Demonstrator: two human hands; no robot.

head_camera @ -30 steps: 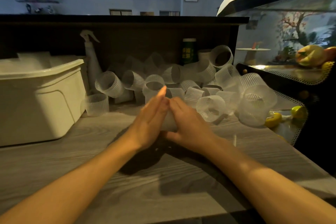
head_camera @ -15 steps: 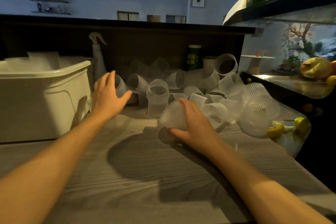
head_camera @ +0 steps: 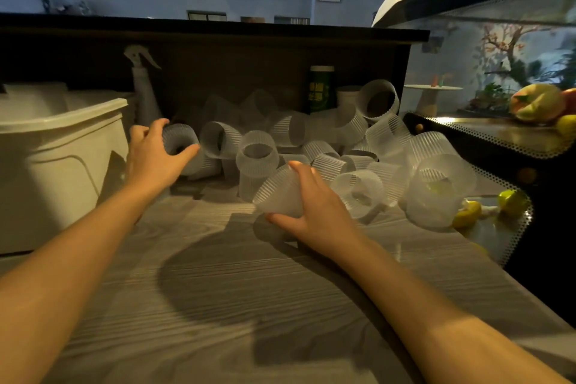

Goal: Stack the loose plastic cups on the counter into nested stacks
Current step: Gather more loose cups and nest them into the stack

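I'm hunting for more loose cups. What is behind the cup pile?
Behind the cup pile, against the dark back panel, stand a green can and a white cup. Their bases are covered by cups, so anything lower is hidden.

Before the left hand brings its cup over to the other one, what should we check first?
1. Left hand has a grip on its ribbed cup: ok, fingers curl round it.
2. Right hand holds the receiving cup: ok, thumb under, fingers over.
3. Both cups face the same way for nesting: cannot tell; the left one's opening faces the camera, the right one's is unclear.
4. Path between the hands is free: not ok, an upright cup stands between them.
5. Bare counter in front for stacking: ok.
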